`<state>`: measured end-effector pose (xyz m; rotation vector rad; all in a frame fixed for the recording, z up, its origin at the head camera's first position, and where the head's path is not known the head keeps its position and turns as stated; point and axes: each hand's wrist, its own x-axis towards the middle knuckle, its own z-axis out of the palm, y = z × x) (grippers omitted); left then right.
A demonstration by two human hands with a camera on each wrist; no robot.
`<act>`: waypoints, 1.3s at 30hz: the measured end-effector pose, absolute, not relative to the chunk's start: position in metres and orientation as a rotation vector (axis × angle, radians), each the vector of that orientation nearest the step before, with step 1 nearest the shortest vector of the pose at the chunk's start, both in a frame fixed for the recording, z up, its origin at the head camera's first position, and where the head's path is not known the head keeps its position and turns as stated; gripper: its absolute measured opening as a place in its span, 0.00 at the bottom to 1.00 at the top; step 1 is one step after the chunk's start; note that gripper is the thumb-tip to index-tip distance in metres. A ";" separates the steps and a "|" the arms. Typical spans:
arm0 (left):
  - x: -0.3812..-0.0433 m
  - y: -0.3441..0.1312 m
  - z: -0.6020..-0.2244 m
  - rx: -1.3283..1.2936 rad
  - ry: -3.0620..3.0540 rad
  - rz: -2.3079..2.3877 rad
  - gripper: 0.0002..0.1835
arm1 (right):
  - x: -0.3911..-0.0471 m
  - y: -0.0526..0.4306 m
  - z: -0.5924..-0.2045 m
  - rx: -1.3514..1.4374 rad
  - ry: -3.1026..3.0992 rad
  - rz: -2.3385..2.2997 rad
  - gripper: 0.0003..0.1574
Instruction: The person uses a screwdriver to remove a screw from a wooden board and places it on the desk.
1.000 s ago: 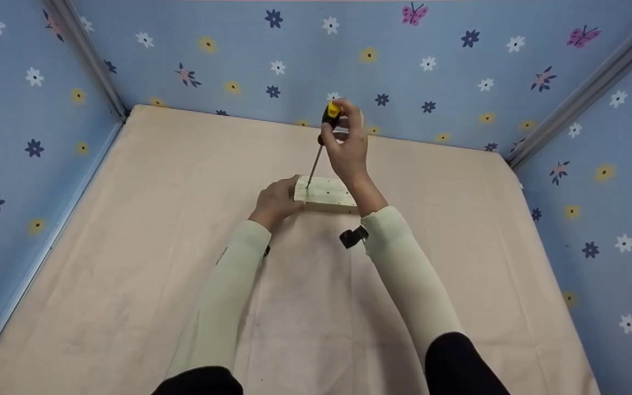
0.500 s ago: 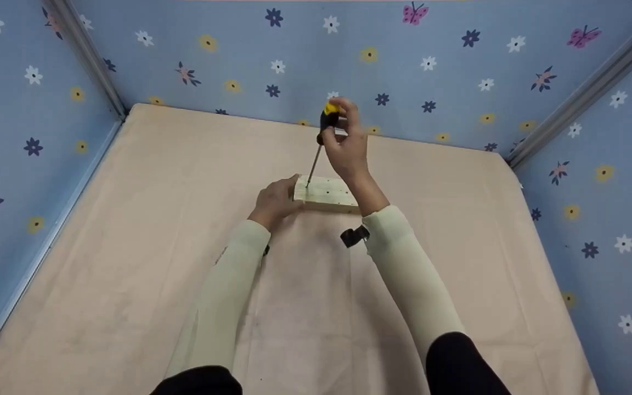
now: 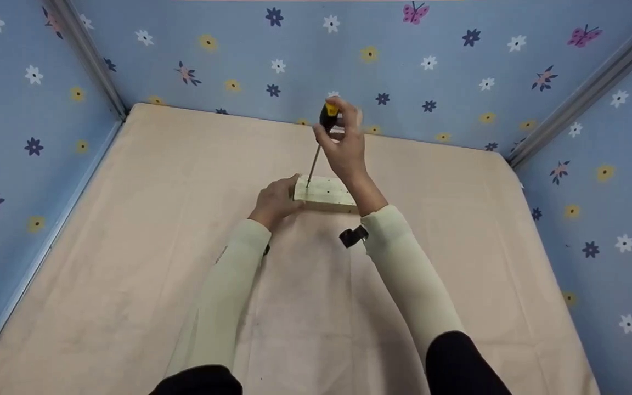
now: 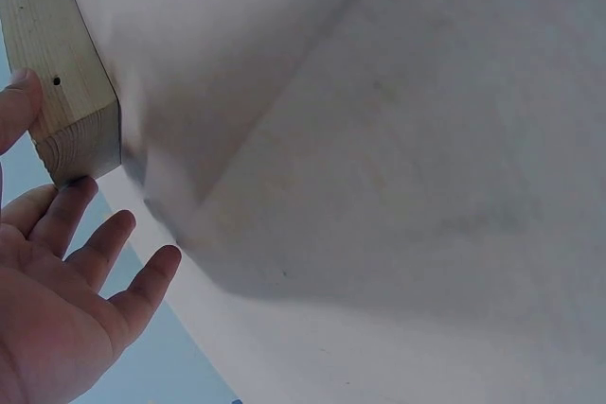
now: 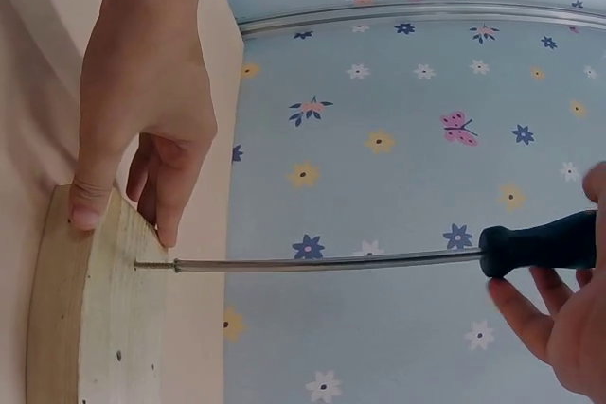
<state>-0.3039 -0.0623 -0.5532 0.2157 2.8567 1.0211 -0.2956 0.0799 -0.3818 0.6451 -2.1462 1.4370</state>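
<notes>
A pale wooden block (image 3: pixel 324 193) with several small dark holes lies on the cloth. My left hand (image 3: pixel 276 202) grips its left end, the thumb on the near side in the left wrist view and the fingertips by the end and far side. The right hand (image 3: pixel 347 145) holds a screwdriver (image 3: pixel 314 162) by its black and yellow handle, thumb and fingers around it. Its long metal shaft leans slightly from upright above the block. In the right wrist view the tip meets a thin screw (image 5: pixel 154 265) that stands partly out of the block's top face.
A beige cloth (image 3: pixel 157 263) covers the table. Blue flowered panels (image 3: pixel 305 44) rise along the back and both sides, with grey metal posts (image 3: pixel 88 55) at the corners. A small black wrist camera (image 3: pixel 352 237) sticks out beside the right sleeve.
The right thumb and fingers have shifted around the screwdriver handle, the thumb now farther left and across it. Left hand and block stay where they were.
</notes>
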 end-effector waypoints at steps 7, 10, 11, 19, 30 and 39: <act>-0.303 -0.062 -0.552 0.203 2.856 1.026 0.38 | -0.295 0.080 -0.383 0.664 -2.124 1.431 0.23; -0.303 -0.061 -0.553 0.200 2.849 1.027 0.39 | -0.295 0.081 -0.384 0.629 -2.115 1.440 0.23; -0.303 -0.061 -0.553 0.200 2.848 1.026 0.39 | -0.295 0.081 -0.384 0.613 -2.114 1.437 0.23; -0.302 -0.061 -0.552 0.164 2.842 1.026 0.39 | -0.296 0.082 -0.385 0.611 -2.073 1.465 0.24; -0.302 -0.061 -0.552 0.175 2.842 1.019 0.39 | -0.293 0.082 -0.384 0.618 -2.058 1.441 0.24; -0.303 -0.061 -0.552 0.172 2.844 1.004 0.38 | -0.294 0.084 -0.385 0.629 -2.045 1.422 0.24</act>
